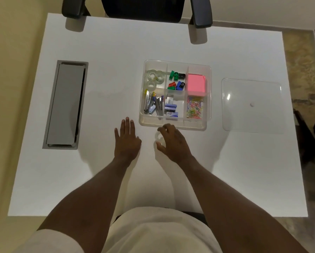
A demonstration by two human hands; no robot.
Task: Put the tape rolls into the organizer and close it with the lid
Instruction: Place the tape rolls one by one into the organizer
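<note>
A clear plastic organizer (208, 99) with six compartments stands in the middle of the white table (116, 52). Three clear tape rolls (154, 78) lie in its far left compartment. Just in front of the organizer's near edge, my right hand (173, 141) curls around another clear tape roll (159, 137) on the table. My left hand (126, 138) rests flat on the table to the left of it, fingers apart, holding nothing. The clear lid (252, 105) lies flat on the table to the right of the organizer.
Other compartments hold sharpeners (176, 81), pink sticky notes (196, 84), staplers (153, 105), staple boxes (170, 107) and coloured paper clips (195, 107). A grey cable hatch (64, 105) is set into the table's left side. A black office chair (140, 8) stands at the far edge.
</note>
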